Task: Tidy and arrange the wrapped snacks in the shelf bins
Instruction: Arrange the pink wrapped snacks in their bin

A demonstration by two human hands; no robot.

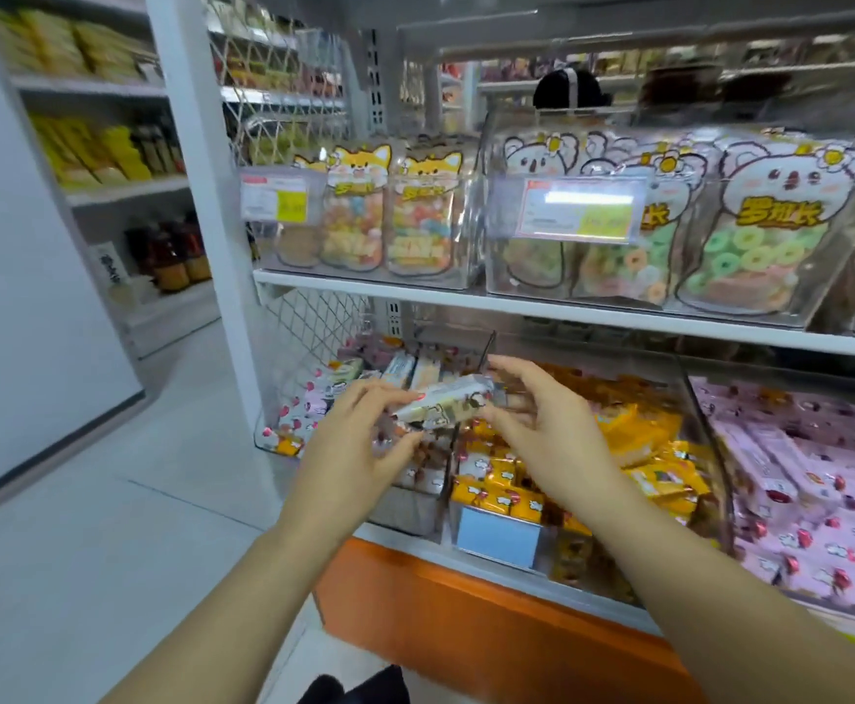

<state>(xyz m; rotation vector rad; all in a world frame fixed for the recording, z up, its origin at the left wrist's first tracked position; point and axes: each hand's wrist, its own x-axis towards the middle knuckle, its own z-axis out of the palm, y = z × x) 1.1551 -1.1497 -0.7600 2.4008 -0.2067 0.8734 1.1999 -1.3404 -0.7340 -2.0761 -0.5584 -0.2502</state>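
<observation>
Fingertips (418, 397) of the left hand (359, 444) pinch the near-left end of a white wrapped snack (446, 401), thumb beneath and fingers on top. The right hand (547, 424) holds the opposite end, its thumb under the wrapper and its forefinger stretched out above. The snack hangs tilted between the two hands, just above the left edge of the orange-packet bin (723, 480). Pink packets (796, 480) fill the compartment right of that bin, and mixed bars (405, 370) lie left of it.

Price label (583, 208) print blurred, unreadable; pink snacks (822, 475) cut off by right edge.
</observation>
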